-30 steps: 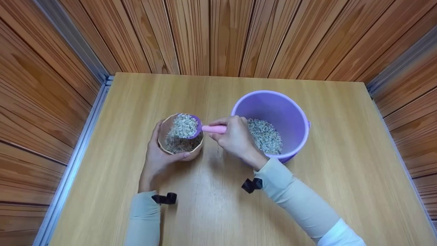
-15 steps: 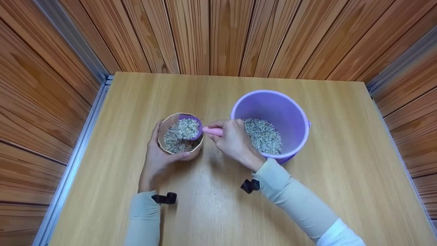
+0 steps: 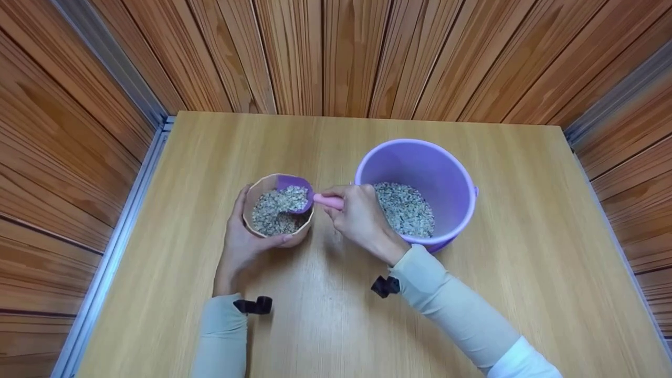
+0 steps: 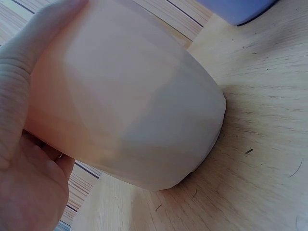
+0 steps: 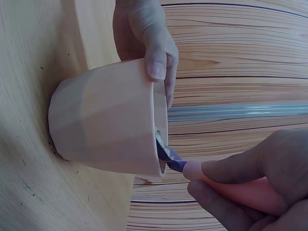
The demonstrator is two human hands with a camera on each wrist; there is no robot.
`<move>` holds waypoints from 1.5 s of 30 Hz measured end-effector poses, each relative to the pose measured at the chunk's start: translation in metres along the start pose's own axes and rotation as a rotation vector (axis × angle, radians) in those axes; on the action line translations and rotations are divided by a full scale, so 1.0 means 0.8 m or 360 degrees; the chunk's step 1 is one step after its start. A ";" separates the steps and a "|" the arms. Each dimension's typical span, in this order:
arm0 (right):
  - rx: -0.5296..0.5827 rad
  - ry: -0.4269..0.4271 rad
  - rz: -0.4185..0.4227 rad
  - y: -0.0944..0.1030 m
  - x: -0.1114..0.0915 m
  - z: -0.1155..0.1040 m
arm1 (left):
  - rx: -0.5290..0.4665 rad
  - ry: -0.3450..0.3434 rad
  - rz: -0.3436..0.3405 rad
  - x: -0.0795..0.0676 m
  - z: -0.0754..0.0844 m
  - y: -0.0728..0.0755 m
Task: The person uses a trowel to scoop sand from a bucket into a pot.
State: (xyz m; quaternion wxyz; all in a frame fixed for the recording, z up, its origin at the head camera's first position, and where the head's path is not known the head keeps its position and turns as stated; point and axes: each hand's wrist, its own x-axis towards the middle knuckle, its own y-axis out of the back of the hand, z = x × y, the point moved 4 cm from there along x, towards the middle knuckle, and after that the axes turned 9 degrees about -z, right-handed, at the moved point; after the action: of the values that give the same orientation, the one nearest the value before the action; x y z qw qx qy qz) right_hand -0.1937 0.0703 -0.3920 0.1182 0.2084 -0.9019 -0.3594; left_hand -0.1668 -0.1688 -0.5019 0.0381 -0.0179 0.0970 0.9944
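My left hand [image 3: 244, 245] grips a pale peach, faceted plant pot [image 5: 103, 120], its thumb along the near rim and fingers round the far side. The pot stands upright on the table, with grey-white gravel [image 3: 270, 223] and a darker patch inside. With my right hand [image 3: 362, 216] I hold the pink handle of a small purple shovel [image 3: 329, 202]. Its blade tilts down at the pot's right rim, and gravel lies from the blade to the heap in the pot. The left wrist view shows the pot's side and the thumb [image 4: 43, 33], but not the shovel.
A purple bucket [image 3: 446, 173] stands right of the pot, partly behind my right hand, with more gravel [image 3: 407, 212] at its bottom. Wood-plank walls [image 3: 346, 58] enclose the wooden table [image 3: 315, 325] at the back and sides. Small dark specks dot the tabletop near the pot.
The shovel blade has tipped and shifted slightly right; gravel has slid off it into the pot, whose heap is larger. The left hand and pot have stayed in place.
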 end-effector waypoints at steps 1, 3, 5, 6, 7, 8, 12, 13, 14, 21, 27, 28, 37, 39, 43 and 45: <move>0.0001 0.0005 0.0002 0.000 0.000 0.000 | 0.0001 -0.0008 0.0002 0.000 0.000 0.000; 0.0004 0.0014 0.0003 0.001 -0.001 0.001 | 0.0000 -0.0024 0.0001 -0.001 0.000 0.000; 0.0013 0.0020 0.0003 0.002 -0.002 0.001 | -0.0007 -0.0034 -0.0003 -0.001 -0.001 0.000; 0.0010 0.0021 0.0004 0.002 -0.002 0.001 | -0.0009 -0.0036 -0.0005 -0.002 -0.001 0.000; 0.0008 0.0024 0.0007 0.003 -0.003 0.001 | -0.0009 -0.0037 -0.0005 -0.002 -0.002 0.000; 0.0004 0.0027 0.0012 0.003 -0.003 0.002 | -0.0009 -0.0033 -0.0006 -0.001 -0.003 0.000; -0.0014 0.0056 0.0038 0.006 -0.003 0.003 | 0.0000 -0.0014 -0.0003 -0.001 -0.003 0.001; -0.0017 0.0068 0.0045 0.007 -0.003 0.003 | 0.0000 -0.0009 0.0000 -0.001 -0.003 0.001; -0.0023 0.0078 0.0053 0.008 -0.003 0.003 | 0.0003 -0.0004 0.0000 0.000 -0.003 0.001; -0.0067 0.0154 0.0118 0.010 -0.005 0.003 | 0.0022 0.0022 -0.0003 -0.002 0.005 0.000; -0.0156 0.0267 0.0185 0.010 -0.006 0.003 | 0.0017 0.0025 0.0000 -0.001 -0.001 0.001; -0.0169 0.0278 0.0193 0.010 -0.006 0.004 | 0.0019 0.0022 0.0001 -0.001 -0.001 0.001; -0.0081 0.0189 0.0147 0.012 -0.006 0.004 | 0.0023 0.0038 -0.0009 -0.001 -0.002 0.001; -0.0099 0.0191 0.0144 0.012 -0.006 0.004 | 0.0020 0.0045 -0.0009 -0.001 -0.003 0.001; -0.0124 0.0218 0.0142 0.010 -0.007 0.004 | 0.0013 0.0074 -0.0009 0.001 -0.006 0.002; -0.0128 0.0224 0.0138 0.010 -0.007 0.004 | 0.0003 0.0070 -0.0007 0.001 -0.007 0.002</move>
State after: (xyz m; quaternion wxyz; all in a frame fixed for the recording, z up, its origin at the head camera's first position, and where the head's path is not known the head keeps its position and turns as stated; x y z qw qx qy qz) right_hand -0.1926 0.0801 -0.3893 0.2049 0.1891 -0.8844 -0.3742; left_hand -0.1678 -0.1717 -0.5067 0.0382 -0.0399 0.0987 0.9936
